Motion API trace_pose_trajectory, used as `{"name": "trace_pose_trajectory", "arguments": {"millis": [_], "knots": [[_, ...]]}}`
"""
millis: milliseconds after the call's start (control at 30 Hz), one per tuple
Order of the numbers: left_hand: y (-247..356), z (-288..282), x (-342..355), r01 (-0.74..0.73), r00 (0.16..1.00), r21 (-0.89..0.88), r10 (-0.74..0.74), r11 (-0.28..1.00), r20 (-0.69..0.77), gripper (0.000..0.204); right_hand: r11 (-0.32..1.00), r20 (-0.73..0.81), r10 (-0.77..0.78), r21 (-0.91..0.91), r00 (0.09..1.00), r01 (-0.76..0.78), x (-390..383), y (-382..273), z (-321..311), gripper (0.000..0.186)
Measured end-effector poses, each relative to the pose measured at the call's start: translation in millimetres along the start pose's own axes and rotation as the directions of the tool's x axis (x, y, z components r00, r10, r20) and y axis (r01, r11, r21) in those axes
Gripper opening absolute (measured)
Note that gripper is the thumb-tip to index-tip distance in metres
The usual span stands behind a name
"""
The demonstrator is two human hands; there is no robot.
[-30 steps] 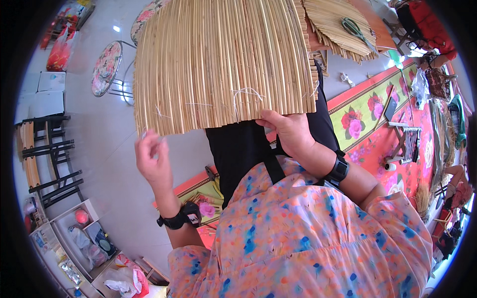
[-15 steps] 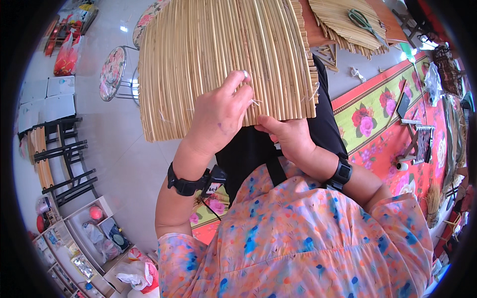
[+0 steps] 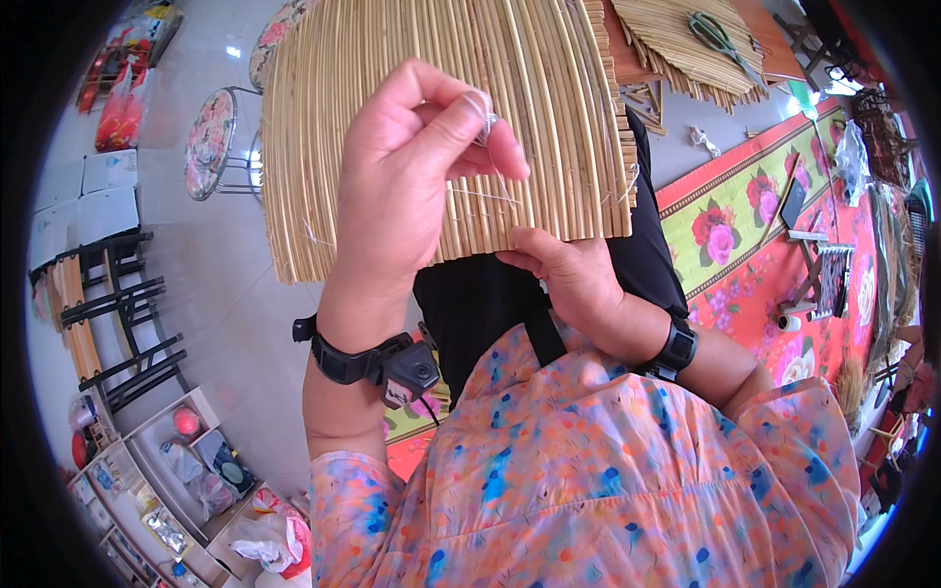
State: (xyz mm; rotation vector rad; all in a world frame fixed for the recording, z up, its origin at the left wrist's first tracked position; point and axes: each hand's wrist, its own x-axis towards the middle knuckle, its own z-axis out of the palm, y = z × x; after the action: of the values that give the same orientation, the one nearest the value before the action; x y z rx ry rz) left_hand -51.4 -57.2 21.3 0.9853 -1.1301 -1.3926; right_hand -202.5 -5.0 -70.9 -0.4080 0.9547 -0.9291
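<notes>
A mat of straight straw-coloured sticks (image 3: 539, 108) is raised over my dark trousers, with short white threads through it. My left hand (image 3: 402, 176) is curled in front of the mat, thumb and forefinger pinching white thread (image 3: 487, 127) with a small shiny bit I cannot make out. A strand runs down from it to the mat's lower part. My right hand (image 3: 578, 279) grips the mat's lower edge, thumb on the face and fingers mostly hidden behind.
A wooden table (image 3: 779, 59) bears a second stick mat (image 3: 657, 49) and green scissors (image 3: 714, 34). Floral stools (image 3: 209, 142) stand left, near folded frames (image 3: 108, 333) and boxes (image 3: 83, 181). A floral runner (image 3: 716, 255) and folding stool (image 3: 828, 284) lie right.
My left hand has moved from beside the mat's lower left corner to its middle, then higher, drawing thread. My right hand still grips the lower edge.
</notes>
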Motion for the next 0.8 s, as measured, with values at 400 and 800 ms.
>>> {"name": "trace_pose_trajectory", "arguments": {"millis": [400,800], "knots": [[4,13,14,-0.097,0.99,0.231,0.07,0.968,0.122,0.008,0.999,-0.017,0.013,-0.04,1.0,-0.014,0,-3,2,0.041],[52,-63,-13,-0.301,0.935,0.912,0.276,0.28,0.224,0.006,0.982,0.007,-0.036,-0.183,0.999,0.037,4,4,-8,0.028]]}}
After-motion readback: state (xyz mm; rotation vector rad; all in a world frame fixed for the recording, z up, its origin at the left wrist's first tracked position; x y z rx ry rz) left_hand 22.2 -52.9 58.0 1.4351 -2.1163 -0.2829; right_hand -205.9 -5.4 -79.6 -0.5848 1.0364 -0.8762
